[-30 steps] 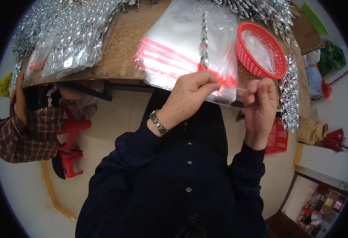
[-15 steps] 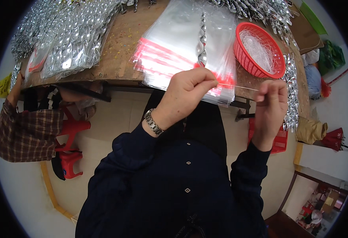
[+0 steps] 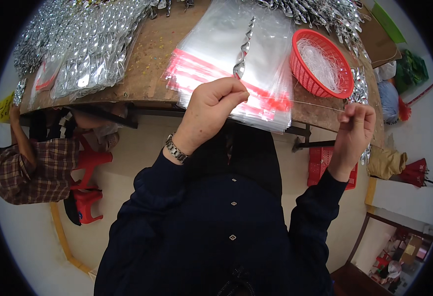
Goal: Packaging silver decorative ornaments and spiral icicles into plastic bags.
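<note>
My left hand [image 3: 205, 113], with a metal watch on its wrist, pinches the lower end of a twisted silver strip [image 3: 240, 61]. The strip points away from me, tapering toward its far tip. From the same pinch a thin clear thread [image 3: 307, 103] runs taut to the right. Its other end is between the closed thumb and fingers of my right hand [image 3: 353, 135]. Both hands are above the table's near edge. Beneath the strip lies a stack of transparent bags [image 3: 211, 47] with red-and-white bands.
A red basket [image 3: 298, 66] of loose clear threads stands right of the bags. Silver twisted strips [image 3: 93, 54] are heaped at the left, more [image 3: 320, 19] at the far right. At the left edge a person in a plaid shirt [image 3: 44, 167] sits by red stools [image 3: 90, 163].
My hands have moved apart, left hand leftward with the strip, right hand rightward, so a longer stretch of thread shows between them. The strip leans more to the right at its tip.
</note>
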Motion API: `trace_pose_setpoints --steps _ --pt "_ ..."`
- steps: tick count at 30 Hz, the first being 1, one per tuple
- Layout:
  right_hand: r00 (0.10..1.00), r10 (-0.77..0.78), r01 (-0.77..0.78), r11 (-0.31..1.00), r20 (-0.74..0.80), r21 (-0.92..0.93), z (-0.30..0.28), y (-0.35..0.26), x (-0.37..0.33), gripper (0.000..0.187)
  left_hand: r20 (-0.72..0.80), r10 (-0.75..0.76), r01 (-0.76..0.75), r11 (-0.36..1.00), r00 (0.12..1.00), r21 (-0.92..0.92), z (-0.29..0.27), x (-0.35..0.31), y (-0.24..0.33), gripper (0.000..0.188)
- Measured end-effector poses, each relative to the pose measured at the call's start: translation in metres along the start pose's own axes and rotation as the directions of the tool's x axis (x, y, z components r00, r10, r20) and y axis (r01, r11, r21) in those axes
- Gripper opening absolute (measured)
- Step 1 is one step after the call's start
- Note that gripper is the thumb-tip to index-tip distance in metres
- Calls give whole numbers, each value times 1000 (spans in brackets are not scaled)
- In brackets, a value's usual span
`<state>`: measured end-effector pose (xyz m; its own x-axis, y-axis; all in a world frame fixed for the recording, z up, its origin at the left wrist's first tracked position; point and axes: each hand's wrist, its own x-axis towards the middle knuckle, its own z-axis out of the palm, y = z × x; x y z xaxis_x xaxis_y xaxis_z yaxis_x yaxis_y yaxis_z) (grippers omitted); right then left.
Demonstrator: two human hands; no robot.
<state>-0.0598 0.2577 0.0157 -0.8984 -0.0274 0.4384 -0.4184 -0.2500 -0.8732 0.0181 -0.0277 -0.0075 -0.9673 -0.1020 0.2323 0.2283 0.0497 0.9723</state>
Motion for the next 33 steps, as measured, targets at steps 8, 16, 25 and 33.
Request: trace_pose_setpoints --steps 8,16,25,33 --pt "1000 -20 20 999 9 32 9 -8 -1 12 -31 20 -20 1000 999 -9 -1 3 2 9" --pt "906 329 -283 938 265 -198 70 -3 -24 9 191 77 -65 996 979 -68 7 -2 16 6" --pt "864 3 339 736 503 -587 99 17 -5 36 166 97 -80 991 981 -107 -2 -6 33 5" --pt "730 -167 600 620 662 -505 128 41 24 37 222 232 -192 963 947 -187 -14 -15 53 6"
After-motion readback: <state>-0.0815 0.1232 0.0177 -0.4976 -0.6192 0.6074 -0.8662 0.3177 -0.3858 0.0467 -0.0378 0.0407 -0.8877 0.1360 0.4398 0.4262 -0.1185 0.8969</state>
